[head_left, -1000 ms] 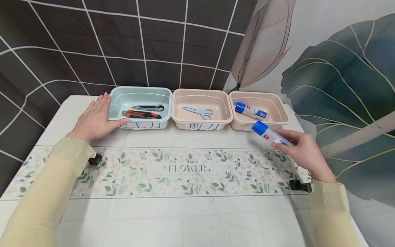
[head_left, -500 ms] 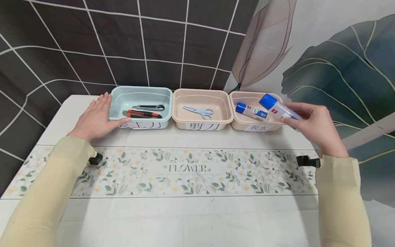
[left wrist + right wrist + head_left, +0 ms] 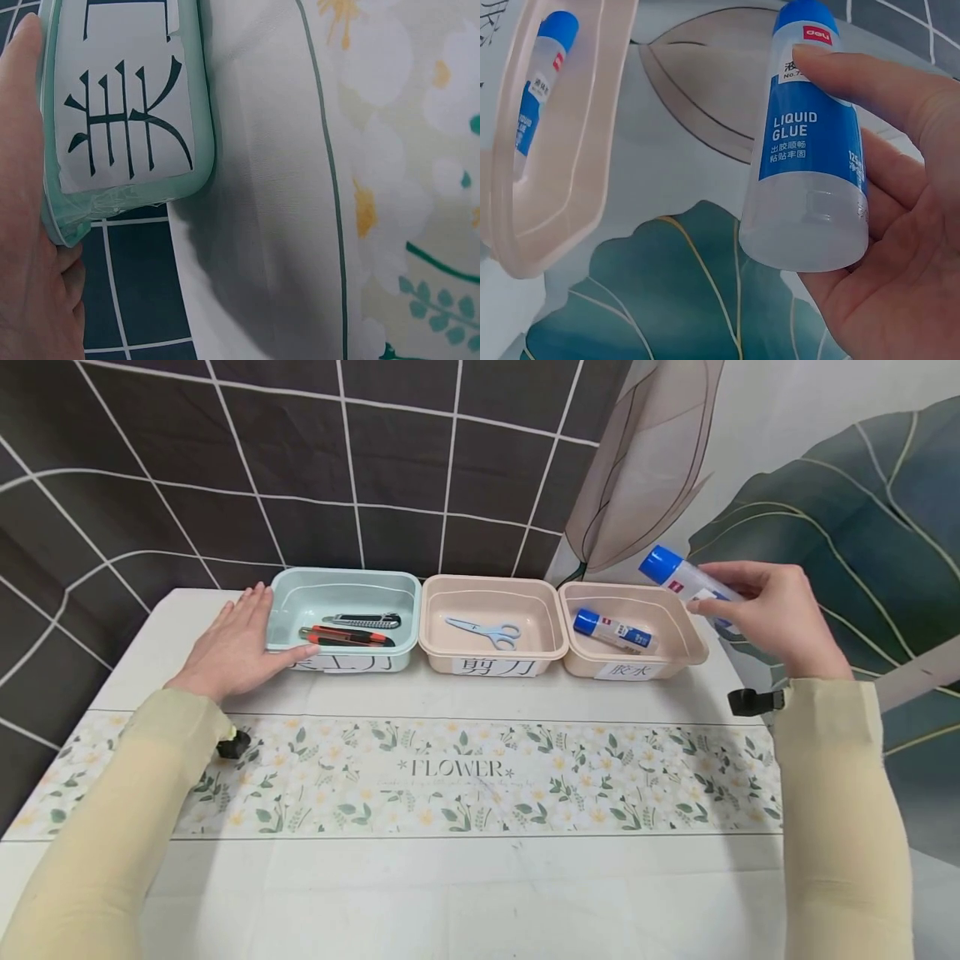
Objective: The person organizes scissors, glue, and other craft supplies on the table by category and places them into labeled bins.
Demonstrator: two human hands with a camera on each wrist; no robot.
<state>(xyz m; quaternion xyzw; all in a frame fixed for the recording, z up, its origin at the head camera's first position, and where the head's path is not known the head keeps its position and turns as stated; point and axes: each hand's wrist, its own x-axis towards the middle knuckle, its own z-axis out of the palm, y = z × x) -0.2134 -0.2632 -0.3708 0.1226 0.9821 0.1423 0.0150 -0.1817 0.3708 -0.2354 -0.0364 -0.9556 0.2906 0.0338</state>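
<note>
My right hand holds a blue-capped liquid glue bottle, tilted, above and to the right of the right-hand pink bin. Thumb and fingers pinch the bottle from opposite sides. Inside that bin lies a second glue bottle. Along the left side of the light blue bin rests my left hand, fingers straight, thumb at the front rim. Two utility knives lie in this bin, one grey and black, one red and black. The bin's label shows in the left wrist view.
Between the two outer bins stands another pink bin holding light blue scissors. The three bins form a row at the back of the white table. A flower-printed strip crosses it. A dark gridded backdrop hangs behind.
My right hand has lifted the glue bottle up and to the right, from in front of the right-hand bin to above its right end. The left hand stays in place.
</note>
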